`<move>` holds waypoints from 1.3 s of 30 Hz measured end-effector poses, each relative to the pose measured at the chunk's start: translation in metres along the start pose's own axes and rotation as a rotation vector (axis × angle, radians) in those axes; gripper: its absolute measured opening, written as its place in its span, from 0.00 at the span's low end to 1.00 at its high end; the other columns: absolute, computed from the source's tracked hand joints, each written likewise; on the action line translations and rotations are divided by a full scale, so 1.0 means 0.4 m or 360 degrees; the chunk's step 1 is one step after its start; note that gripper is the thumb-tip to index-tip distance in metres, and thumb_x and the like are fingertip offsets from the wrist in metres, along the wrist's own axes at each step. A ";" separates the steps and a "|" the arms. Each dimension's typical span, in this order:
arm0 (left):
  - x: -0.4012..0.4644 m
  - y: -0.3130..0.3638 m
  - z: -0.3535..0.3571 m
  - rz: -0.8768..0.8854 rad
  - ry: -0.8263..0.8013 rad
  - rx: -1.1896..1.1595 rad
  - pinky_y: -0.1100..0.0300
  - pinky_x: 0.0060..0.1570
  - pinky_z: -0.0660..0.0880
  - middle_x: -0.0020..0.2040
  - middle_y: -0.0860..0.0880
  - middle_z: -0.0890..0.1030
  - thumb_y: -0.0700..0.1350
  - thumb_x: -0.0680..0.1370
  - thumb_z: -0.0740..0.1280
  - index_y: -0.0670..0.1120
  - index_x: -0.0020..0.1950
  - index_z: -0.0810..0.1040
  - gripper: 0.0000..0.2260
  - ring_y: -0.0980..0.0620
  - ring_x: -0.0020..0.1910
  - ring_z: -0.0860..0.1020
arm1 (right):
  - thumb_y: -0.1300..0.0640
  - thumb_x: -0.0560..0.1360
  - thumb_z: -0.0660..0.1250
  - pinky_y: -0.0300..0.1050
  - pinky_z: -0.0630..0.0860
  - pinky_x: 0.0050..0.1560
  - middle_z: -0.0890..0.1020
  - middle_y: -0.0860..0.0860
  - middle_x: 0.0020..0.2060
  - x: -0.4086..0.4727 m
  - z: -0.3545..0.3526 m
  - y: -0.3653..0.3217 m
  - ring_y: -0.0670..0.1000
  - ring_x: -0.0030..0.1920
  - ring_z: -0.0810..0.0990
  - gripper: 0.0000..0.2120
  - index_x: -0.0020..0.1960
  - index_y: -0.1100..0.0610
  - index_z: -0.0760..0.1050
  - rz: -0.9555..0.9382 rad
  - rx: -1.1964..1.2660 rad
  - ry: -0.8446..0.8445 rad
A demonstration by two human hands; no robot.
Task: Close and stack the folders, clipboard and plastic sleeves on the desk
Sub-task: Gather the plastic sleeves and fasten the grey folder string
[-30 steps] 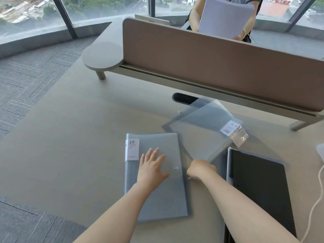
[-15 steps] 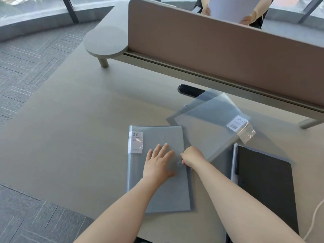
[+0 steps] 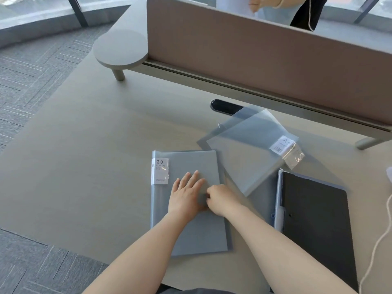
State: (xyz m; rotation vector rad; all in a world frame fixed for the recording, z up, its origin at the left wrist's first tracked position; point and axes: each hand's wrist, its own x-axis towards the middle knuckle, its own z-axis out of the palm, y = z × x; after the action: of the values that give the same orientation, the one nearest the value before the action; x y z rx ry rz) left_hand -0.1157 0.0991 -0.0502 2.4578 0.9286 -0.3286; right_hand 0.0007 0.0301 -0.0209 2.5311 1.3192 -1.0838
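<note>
A grey-blue pocket folder (image 3: 197, 230) with a white "20 pockets" label lies closed on the desk (image 3: 84, 166). My left hand (image 3: 186, 194) rests flat on its cover with straight fingers. My right hand (image 3: 220, 198) sits beside it near the folder's right edge, fingers curled at the cover where a small snap was; what they pinch is hidden. Translucent plastic sleeves (image 3: 250, 149) with an "A4" label lie skewed to the upper right, overlapping the folder's corner. A black clipboard (image 3: 314, 225) lies on a light folder at the right.
A brown divider panel (image 3: 265, 60) runs across the back with a round shelf (image 3: 119, 49) at its left end. A cable slot (image 3: 224, 106) sits behind the sleeves. A white cord (image 3: 379, 240) hangs at the right. Another person stands behind the divider.
My right hand slid left from the folder's right edge onto its cover, next to my left hand. The left hand stayed flat on the folder. The view tilted down.
</note>
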 end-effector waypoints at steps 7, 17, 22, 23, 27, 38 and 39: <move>0.001 0.000 0.001 -0.0003 -0.0016 0.0060 0.51 0.79 0.43 0.83 0.56 0.46 0.64 0.73 0.68 0.58 0.79 0.55 0.39 0.51 0.82 0.45 | 0.55 0.77 0.60 0.44 0.65 0.38 0.79 0.56 0.38 -0.045 0.011 0.083 0.59 0.42 0.77 0.15 0.32 0.54 0.67 0.0135 0.0241 0.0028; -0.002 0.005 -0.001 -0.0003 -0.0034 0.0063 0.50 0.79 0.42 0.83 0.56 0.46 0.63 0.74 0.68 0.57 0.80 0.54 0.38 0.51 0.82 0.44 | 0.55 0.78 0.59 0.44 0.68 0.40 0.82 0.54 0.46 0.001 -0.026 0.102 0.56 0.43 0.74 0.08 0.40 0.53 0.71 0.0297 0.0338 0.0184; -0.003 0.004 0.000 0.0003 -0.0038 0.0044 0.50 0.79 0.42 0.83 0.55 0.45 0.62 0.74 0.68 0.57 0.80 0.54 0.38 0.50 0.82 0.43 | 0.55 0.79 0.57 0.45 0.69 0.43 0.82 0.56 0.50 0.036 -0.027 0.065 0.59 0.51 0.79 0.09 0.47 0.56 0.75 0.0237 0.0303 0.0220; -0.003 0.004 0.000 0.0005 -0.0039 0.0045 0.50 0.79 0.42 0.83 0.55 0.45 0.62 0.75 0.68 0.57 0.80 0.54 0.38 0.50 0.82 0.43 | 0.54 0.79 0.58 0.46 0.70 0.44 0.82 0.57 0.51 0.040 -0.027 0.057 0.60 0.52 0.79 0.10 0.48 0.57 0.75 0.0216 0.0286 0.0227; -0.004 0.000 0.001 0.0006 -0.0046 0.0040 0.50 0.79 0.42 0.83 0.55 0.45 0.62 0.75 0.68 0.57 0.80 0.53 0.38 0.50 0.82 0.43 | 0.53 0.79 0.59 0.47 0.71 0.44 0.83 0.58 0.49 0.045 -0.020 0.046 0.60 0.52 0.80 0.08 0.44 0.55 0.73 0.0141 0.0287 0.0234; -0.010 -0.026 0.001 -0.0103 0.0069 0.0031 0.50 0.79 0.43 0.83 0.50 0.49 0.60 0.75 0.69 0.55 0.79 0.58 0.36 0.48 0.82 0.46 | 0.56 0.78 0.59 0.49 0.75 0.51 0.82 0.54 0.48 0.009 -0.032 0.103 0.59 0.51 0.78 0.08 0.52 0.57 0.75 0.0394 0.0721 0.0459; -0.013 -0.034 -0.003 -0.0163 0.0122 0.0003 0.50 0.79 0.43 0.83 0.50 0.50 0.59 0.75 0.69 0.54 0.79 0.60 0.35 0.47 0.82 0.47 | 0.57 0.78 0.59 0.49 0.75 0.50 0.82 0.55 0.48 0.005 -0.029 0.109 0.59 0.51 0.78 0.09 0.52 0.57 0.76 0.0411 0.0723 0.0450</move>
State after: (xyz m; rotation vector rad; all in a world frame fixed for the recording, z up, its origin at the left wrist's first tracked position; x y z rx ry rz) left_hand -0.1284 0.1057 -0.0520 2.4442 1.0895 -0.2718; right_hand 0.0405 0.0086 -0.0235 3.1742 0.8208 -1.1026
